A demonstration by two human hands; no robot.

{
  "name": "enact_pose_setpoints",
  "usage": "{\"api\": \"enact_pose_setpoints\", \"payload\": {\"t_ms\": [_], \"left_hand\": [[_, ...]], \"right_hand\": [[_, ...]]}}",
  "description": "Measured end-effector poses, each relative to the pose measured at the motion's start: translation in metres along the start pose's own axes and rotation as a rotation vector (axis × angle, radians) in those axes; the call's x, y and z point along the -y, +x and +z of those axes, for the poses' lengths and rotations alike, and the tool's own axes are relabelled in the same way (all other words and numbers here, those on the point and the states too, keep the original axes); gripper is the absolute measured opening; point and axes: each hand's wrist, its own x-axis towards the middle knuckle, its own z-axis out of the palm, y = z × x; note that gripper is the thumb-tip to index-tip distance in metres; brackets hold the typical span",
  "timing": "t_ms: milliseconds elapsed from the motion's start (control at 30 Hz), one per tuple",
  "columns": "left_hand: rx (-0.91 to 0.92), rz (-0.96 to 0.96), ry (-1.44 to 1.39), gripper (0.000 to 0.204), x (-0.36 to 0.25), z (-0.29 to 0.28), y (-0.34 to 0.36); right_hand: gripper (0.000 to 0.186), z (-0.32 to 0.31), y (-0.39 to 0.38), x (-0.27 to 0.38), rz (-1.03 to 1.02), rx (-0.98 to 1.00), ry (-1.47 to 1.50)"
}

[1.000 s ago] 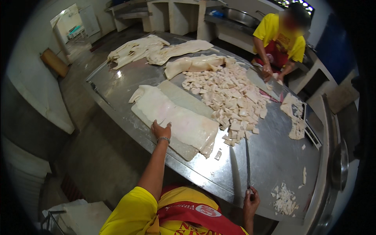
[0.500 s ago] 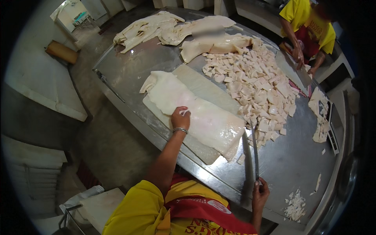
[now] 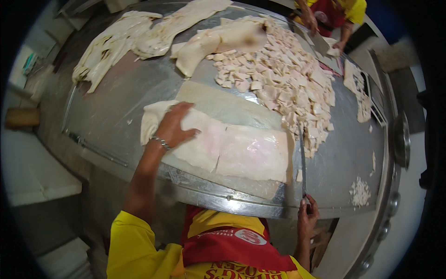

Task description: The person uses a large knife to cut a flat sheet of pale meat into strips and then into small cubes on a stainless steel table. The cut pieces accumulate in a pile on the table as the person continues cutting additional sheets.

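Note:
A long pale slab of what looks like pork skin (image 3: 260,148) lies on a whitish cutting board (image 3: 223,102) in front of me. My left hand (image 3: 175,124) rests on the slab's left part, fingers spread and palm down. Two short slits show near the slab's middle, at its far and near edges. My right hand (image 3: 307,215) is closed around the handle end of a long narrow knife (image 3: 303,158). Its blade points away from me, past the slab's right end, with the tip at the heap of cut pieces (image 3: 292,79). A small loose piece (image 3: 299,176) lies beside the blade.
More whole skins (image 3: 174,28) lie at the far left of the steel table (image 3: 144,79), and a folded one (image 3: 218,42) adjoins the heap. At the far right a co-worker's hands (image 3: 310,21) hold a broad blade. Small white scraps (image 3: 360,191) sit near the right edge.
My left hand has moved leftward along the slab and spread its fingers. The slab lies straighter, and slits show in it. My view has shifted; the right hand still holds the knife.

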Motion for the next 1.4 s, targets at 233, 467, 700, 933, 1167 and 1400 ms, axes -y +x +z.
{"api": "enact_pose_setpoints", "payload": {"t_ms": [233, 467, 700, 933, 1167, 1400], "left_hand": [[0.666, 0.067, 0.089, 0.092, -0.084, 0.087, 0.072], [0.685, 0.322, 0.053, 0.047, -0.053, 0.100, 0.086], [0.868, 0.093, -0.338, 0.032, -0.076, 0.036, 0.078], [0.459, -0.197, -0.753, 0.023, -0.097, -0.070, 0.078], [-0.239, -0.085, -1.177, 0.022, -0.101, -0.154, 0.075], [-0.790, -0.398, -1.298, 0.039, -0.088, -0.160, 0.003]], "right_hand": [[0.030, 0.004, -0.040, -0.004, 0.044, -0.175, 0.051], [0.028, 0.002, -0.065, -0.026, 0.084, -0.276, 0.112], [0.027, -0.011, -0.058, -0.050, 0.063, -0.296, 0.181], [0.028, -0.023, -0.031, -0.045, 0.052, -0.270, 0.194], [0.027, -0.033, -0.007, -0.039, -0.013, -0.197, 0.225], [0.026, -0.036, 0.003, -0.046, -0.003, -0.194, 0.268]]}}
